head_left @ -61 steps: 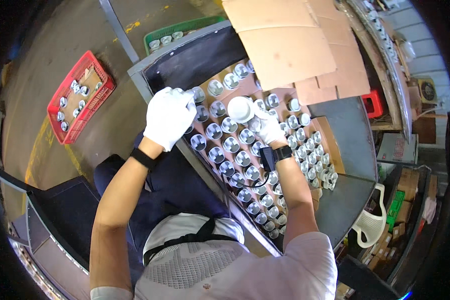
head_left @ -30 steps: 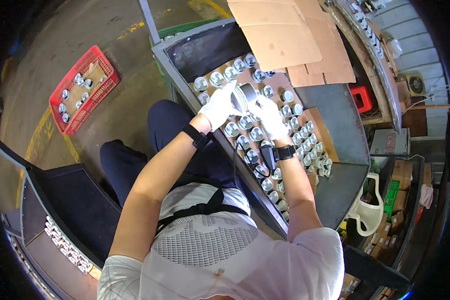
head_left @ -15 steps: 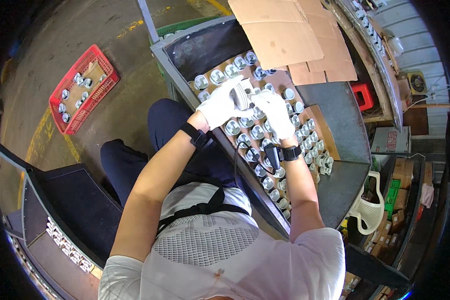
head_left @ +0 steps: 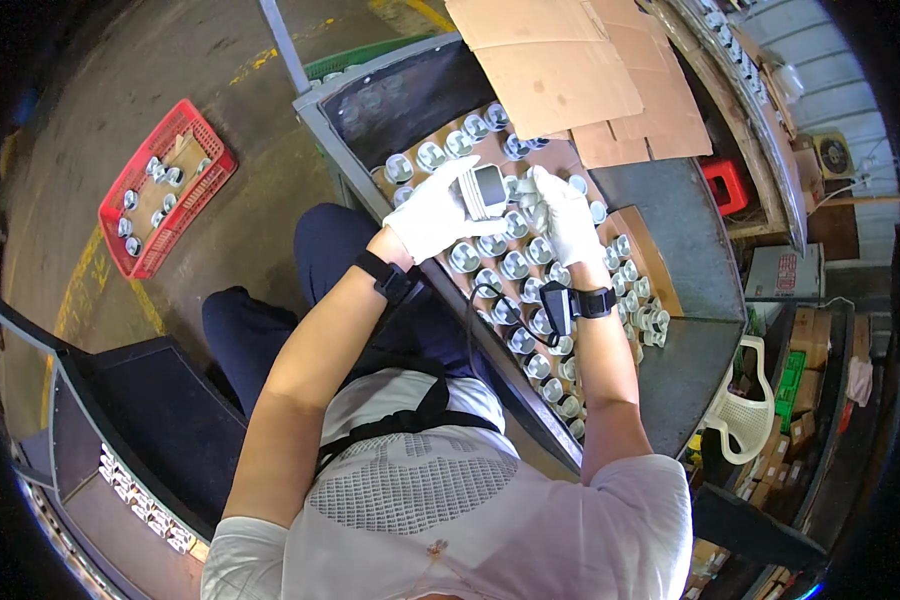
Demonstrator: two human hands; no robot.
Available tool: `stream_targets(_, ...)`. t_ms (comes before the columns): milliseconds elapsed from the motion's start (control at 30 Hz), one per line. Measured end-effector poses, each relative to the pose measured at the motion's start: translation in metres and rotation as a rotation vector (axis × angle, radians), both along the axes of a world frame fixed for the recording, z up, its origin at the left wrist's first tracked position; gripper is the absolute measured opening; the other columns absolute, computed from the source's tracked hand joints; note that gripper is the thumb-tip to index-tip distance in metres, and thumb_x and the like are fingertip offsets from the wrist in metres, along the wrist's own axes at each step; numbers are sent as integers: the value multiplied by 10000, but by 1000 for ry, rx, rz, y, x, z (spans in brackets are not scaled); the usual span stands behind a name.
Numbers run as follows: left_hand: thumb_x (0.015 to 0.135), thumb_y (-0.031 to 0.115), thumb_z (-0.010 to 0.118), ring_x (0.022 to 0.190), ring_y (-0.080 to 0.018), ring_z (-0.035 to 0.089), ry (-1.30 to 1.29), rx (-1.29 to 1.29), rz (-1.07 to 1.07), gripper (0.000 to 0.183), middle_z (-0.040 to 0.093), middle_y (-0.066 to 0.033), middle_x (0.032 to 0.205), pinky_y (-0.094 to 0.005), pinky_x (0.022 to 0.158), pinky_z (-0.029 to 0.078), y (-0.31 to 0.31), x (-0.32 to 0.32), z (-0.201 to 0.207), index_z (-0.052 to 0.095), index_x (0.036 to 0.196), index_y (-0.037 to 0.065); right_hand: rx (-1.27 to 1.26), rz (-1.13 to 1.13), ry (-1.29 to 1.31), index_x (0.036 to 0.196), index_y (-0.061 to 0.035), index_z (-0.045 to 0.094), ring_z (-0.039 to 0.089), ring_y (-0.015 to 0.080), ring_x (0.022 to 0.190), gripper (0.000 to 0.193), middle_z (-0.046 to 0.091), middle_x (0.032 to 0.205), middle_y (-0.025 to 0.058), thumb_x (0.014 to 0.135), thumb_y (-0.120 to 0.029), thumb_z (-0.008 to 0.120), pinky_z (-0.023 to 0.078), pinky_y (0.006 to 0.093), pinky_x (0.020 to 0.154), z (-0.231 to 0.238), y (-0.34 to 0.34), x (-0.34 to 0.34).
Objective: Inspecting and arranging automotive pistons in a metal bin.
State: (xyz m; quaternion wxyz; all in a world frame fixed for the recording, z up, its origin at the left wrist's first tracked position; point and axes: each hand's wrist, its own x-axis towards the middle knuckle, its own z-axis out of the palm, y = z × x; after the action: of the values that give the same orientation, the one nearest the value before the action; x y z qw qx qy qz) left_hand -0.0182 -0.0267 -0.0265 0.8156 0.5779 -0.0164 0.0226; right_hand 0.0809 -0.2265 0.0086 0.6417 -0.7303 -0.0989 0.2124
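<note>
My left hand (head_left: 435, 215), in a white glove, is closed around a metal piston (head_left: 484, 192). The piston's ring grooves face the palm, and a dark flat end or hollow shows on its right. Just to the right is my right hand (head_left: 562, 220), also gloved, with its fingers curled toward the piston and a small gap between. Whether anything sits in those fingers is hidden. Below both hands, rows of similar pistons (head_left: 515, 265) stand on brown cardboard in a dark metal-edged bench tray (head_left: 385, 95).
Cardboard sheets (head_left: 550, 80) cover the bench's far part. A red plastic crate (head_left: 185, 235) with several pistons rests on the floor at left. A black cable (head_left: 472, 330) loops near my right wrist. At right are a white plastic chair (head_left: 750, 410) and shelves with boxes.
The piston has turned in my left hand, so its dark end now faces right. My right hand has drawn back slightly to the right, away from the piston.
</note>
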Motion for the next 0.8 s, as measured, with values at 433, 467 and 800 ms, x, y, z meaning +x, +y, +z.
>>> stream_targets(433, 661, 70, 901, 1030, -178, 633, -82, -189, 49, 711, 617, -103, 1151, -304, 885, 529, 3, -4, 10, 474, 1225, 3, -250, 251, -294, 1182, -11, 665, 633, 200, 937, 312, 694, 1039, 112, 982, -218, 546, 506, 354, 810, 16, 7, -6)
stream_targets(467, 651, 67, 904, 1033, -181, 632, -150, -43, 150, 707, 619, -102, 1144, -300, 888, 527, 1, -4, 1, 486, 1218, 4, -263, 301, -402, 1193, -18, 657, 634, 219, 926, 298, 688, 1032, 117, 981, -188, 534, 508, 364, 803, 14, 7, -5)
stream_targets(800, 753, 65, 831, 1143, -182, 601, -150, 178, 62, 606, 615, -127, 1269, -302, 948, 500, 4, 3, -23, 535, 1276, -3, -307, 411, -325, 1206, -7, 667, 622, 137, 915, 323, 699, 1030, 72, 954, -204, 619, 489, 271, 810, -18, 12, 4)
